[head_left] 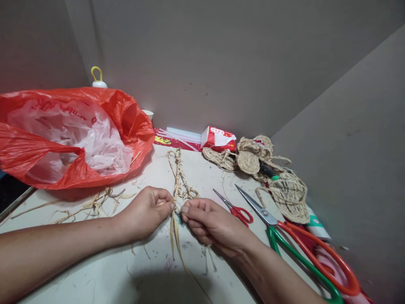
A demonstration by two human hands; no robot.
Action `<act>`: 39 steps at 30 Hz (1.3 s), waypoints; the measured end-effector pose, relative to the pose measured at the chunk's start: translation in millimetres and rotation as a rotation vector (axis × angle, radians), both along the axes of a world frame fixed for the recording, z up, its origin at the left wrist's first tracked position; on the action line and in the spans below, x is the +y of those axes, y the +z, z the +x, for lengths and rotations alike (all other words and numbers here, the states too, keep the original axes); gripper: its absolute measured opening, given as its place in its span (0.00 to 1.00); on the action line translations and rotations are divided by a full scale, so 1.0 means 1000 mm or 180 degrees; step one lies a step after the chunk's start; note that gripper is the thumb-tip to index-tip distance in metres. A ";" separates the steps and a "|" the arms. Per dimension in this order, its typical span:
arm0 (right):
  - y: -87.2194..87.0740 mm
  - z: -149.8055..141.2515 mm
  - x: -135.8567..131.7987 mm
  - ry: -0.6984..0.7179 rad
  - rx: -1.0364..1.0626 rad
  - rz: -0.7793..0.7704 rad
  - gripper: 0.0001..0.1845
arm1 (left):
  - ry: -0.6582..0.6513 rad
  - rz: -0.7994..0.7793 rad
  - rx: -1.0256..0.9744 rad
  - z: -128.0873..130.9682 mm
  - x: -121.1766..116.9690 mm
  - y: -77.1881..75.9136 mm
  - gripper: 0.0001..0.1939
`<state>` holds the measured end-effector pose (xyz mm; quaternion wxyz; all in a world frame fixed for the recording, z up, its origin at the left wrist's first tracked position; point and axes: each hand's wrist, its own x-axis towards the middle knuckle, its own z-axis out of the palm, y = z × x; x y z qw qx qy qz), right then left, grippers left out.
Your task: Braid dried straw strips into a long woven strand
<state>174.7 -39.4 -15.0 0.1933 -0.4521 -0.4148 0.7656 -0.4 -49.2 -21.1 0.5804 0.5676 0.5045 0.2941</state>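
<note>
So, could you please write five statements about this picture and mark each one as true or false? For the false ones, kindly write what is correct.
1. The left hand pinches the straw braid with its fingers. True.
2. The small scissors are held in the right hand. False: they lie on the table.
3. The big scissors have one green handle and one orange-red handle. True.
4. The plastic bag is to the right of both hands. False: it is on the left side.
5. The tissue pack is blue. False: it is mostly red, with white tissue showing.
</note>
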 end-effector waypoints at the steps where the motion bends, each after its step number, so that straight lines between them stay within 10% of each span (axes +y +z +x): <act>1: -0.001 -0.002 -0.002 -0.0075 -0.0106 0.0169 0.13 | 0.0011 0.0056 0.0027 0.000 -0.001 -0.001 0.11; 8: -0.005 -0.021 -0.024 -0.0511 -0.0786 0.1206 0.18 | 0.0047 0.0158 -0.0291 0.002 -0.002 -0.003 0.08; 19: -0.014 -0.024 -0.037 0.0034 -0.2527 0.3399 0.15 | -0.0107 -0.0263 -0.0380 0.000 0.000 -0.002 0.13; 28: -0.017 -0.030 -0.046 0.0360 -0.2950 0.4120 0.12 | 0.0270 -0.0455 -0.0576 0.004 -0.001 -0.002 0.07; 32: -0.002 -0.028 -0.056 0.0872 -0.2168 0.4593 0.12 | 0.0368 -0.0546 -0.0810 0.003 -0.001 0.004 0.08; 35: 0.017 -0.013 -0.052 0.0058 -0.1659 0.4373 0.13 | 0.0336 -0.0586 -0.0883 -0.001 0.001 0.005 0.08; 39: 0.025 -0.003 -0.031 -0.1363 -0.1248 0.2474 0.13 | 0.0279 -0.0686 -0.0999 -0.003 0.002 0.002 0.09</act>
